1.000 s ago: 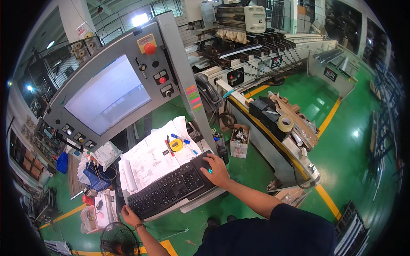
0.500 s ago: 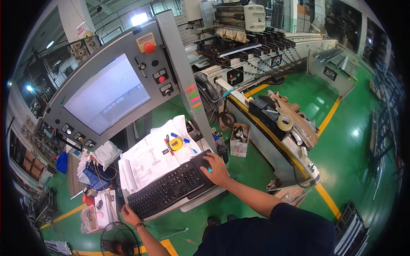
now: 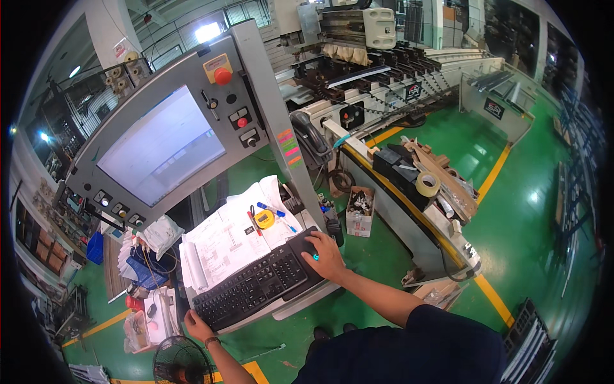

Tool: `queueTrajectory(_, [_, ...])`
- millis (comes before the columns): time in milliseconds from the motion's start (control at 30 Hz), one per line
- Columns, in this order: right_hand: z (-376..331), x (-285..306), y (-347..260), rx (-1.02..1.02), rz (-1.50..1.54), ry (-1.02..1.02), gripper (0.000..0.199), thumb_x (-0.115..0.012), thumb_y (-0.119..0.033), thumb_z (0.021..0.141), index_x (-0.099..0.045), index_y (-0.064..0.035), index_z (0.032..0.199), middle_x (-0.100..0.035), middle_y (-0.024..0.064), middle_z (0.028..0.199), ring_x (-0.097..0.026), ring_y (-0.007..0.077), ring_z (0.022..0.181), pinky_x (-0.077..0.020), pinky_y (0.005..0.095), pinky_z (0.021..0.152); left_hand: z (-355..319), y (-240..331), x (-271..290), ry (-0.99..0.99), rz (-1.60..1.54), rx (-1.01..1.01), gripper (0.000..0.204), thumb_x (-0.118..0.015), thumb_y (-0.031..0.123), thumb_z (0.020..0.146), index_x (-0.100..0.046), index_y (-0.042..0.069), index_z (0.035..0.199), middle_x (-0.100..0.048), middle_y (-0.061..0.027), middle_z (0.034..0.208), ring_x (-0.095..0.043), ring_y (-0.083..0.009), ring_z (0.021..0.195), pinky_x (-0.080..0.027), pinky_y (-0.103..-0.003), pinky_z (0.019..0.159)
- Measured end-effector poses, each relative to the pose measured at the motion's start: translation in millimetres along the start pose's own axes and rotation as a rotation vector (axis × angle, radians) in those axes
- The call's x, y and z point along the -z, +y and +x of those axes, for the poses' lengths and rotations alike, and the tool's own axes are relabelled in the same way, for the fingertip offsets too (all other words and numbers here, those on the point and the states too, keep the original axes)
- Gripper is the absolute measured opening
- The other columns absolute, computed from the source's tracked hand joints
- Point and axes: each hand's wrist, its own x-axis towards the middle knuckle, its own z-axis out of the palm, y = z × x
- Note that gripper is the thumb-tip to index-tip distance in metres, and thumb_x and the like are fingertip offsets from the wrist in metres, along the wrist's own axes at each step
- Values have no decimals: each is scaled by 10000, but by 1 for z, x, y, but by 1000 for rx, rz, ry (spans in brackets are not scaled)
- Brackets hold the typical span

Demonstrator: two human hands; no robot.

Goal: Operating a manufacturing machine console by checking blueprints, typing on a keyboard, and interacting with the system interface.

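Note:
My right hand (image 3: 327,258) rests over a dark computer mouse (image 3: 315,256), mostly hidden under the palm with a blue-green glow showing. The mouse sits on a black pad (image 3: 299,243) at the right end of a black keyboard (image 3: 249,288). At the keyboard's near left corner, my left hand (image 3: 199,326) has its fingers curled against the edge; some fingertips are hidden. Behind the keyboard lie printed drawing sheets (image 3: 220,246), bearing a yellow tape measure (image 3: 264,219), a red pen (image 3: 251,217) and a blue marker (image 3: 271,209). A lit screen (image 3: 163,147) stands above them in a grey control panel.
A red emergency button (image 3: 222,76) and a corded handset (image 3: 312,137) are near the screen. Right of the stand are a box of scraps (image 3: 360,214) and a machine rail (image 3: 409,211) carrying a tape roll (image 3: 427,184). A fan (image 3: 182,361) stands at lower left.
The view has shifted slightly, so the scene sits a little lower and to the right. Both hands keep their places at the mouse and the keyboard corner.

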Motion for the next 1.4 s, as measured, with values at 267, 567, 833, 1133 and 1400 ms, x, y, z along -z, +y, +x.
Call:
queueTrajectory(267, [-1, 1, 1, -27, 1, -15, 506, -767, -303, 950, -635, -45, 1365, -556, 207, 1470, -520, 416, 1381, -396, 520, 1169, -5, 9, -1, -7, -4, 14, 390, -686, 291, 1075, -713, -65, 1232, -758, -177, 1186, -708, -255, 1071, -544, -384, 992])
queueTrajectory(567, [0, 1, 1, -20, 7, -19, 517, -762, -308, 954, -628, -36, 1374, -549, 213, 1475, -514, 418, 1385, -389, 523, 1175, -3, 5, -2, -14, -20, 18, 398, -670, 294, 1081, -708, -63, 1253, -758, -179, 1201, -708, -268, 1087, -541, -390, 995])
queueTrajectory(833, [-1, 0, 3, -18, 7, -13, 518, -759, -311, 958, -626, -35, 1375, -553, 207, 1470, -515, 414, 1386, -390, 521, 1174, -4, 9, -2, 1, 27, 10, 394, -672, 297, 1080, -714, -59, 1243, -761, -177, 1191, -712, -266, 1076, -546, -393, 989])
queueTrajectory(1133, [-1, 0, 2, -12, -7, -11, 515, -765, -305, 952, -626, -34, 1368, -557, 203, 1460, -519, 414, 1378, -398, 524, 1166, -4, 7, -2, 6, 12, -2, 389, -674, 292, 1079, -717, -59, 1240, -766, -176, 1174, -716, -261, 1057, -550, -393, 984])
queueTrajectory(1400, [0, 2, 0, -10, 11, -8, 508, -763, -296, 950, -630, -31, 1362, -558, 213, 1457, -526, 420, 1371, -401, 527, 1162, -4, 7, 0, 1, 8, 3, 394, -668, 291, 1080, -719, -68, 1233, -763, -183, 1180, -717, -270, 1071, -548, -395, 989])
